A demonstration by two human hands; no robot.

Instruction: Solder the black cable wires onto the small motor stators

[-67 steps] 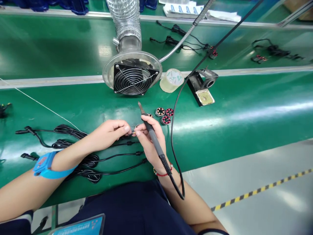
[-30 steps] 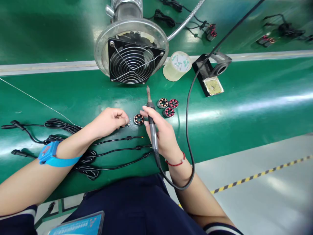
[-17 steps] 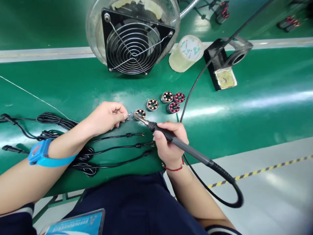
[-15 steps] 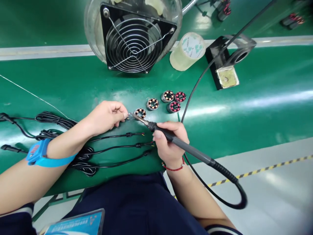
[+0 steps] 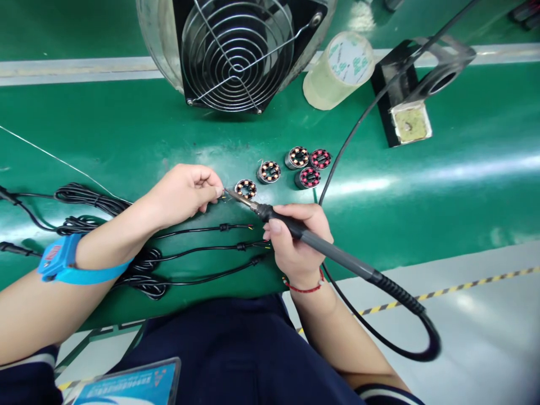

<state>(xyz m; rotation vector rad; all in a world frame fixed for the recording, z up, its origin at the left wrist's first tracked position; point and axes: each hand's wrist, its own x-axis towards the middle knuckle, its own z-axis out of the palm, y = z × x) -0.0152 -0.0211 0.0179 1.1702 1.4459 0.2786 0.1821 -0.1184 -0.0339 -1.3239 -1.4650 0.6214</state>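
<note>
My right hand (image 5: 298, 242) is closed round the handle of a soldering iron (image 5: 333, 253). The iron points left, its tip beside the fingertips of my left hand (image 5: 189, 194). That hand pinches a thin wire; its exact end is too small to make out, and a bit of yellow shows just below the fingers. Right by the iron's metal barrel stands a small round motor stator (image 5: 245, 189) with copper coils, partly covered by the barrel. Another copper stator (image 5: 269, 172) sits just beyond it. Whether the tip touches the wire I cannot tell.
Further right stand a copper stator (image 5: 297, 158) and two red ones (image 5: 310, 178). Coiled black cables (image 5: 149, 287) lie under and near my left arm. A caged fan (image 5: 238, 67), a tape roll (image 5: 337, 70) and an iron stand (image 5: 396, 107) are at the back.
The view has shifted slightly, so the bench things sit a little differently in it. Both hands keep their grips, and the iron's tip stays at my left fingertips.
</note>
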